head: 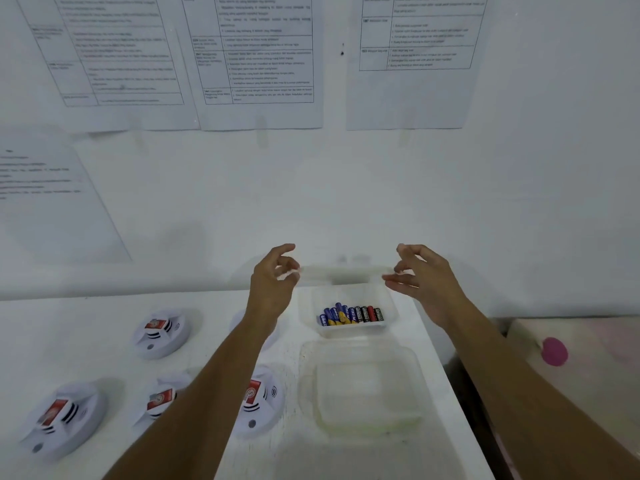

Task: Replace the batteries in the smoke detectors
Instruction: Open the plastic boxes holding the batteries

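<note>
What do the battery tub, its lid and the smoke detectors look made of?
The battery tub: clear thin plastic, glossy; the batteries show through its wall. The lid: likely the same, translucent, blurred. The smoke detectors: white moulded plastic, matte, with slotted vents.

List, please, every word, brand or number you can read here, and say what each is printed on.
"PKCELL", likely, blurred: blue batteries in the clear box.
"EVEREADY", likely, blurred: black batteries beside them.
Red labels on the smoke detectors: too blurred to read.
Printed sheets on the wall: too small to read.
Clear lid held by left hand and right hand: no text.
</note>
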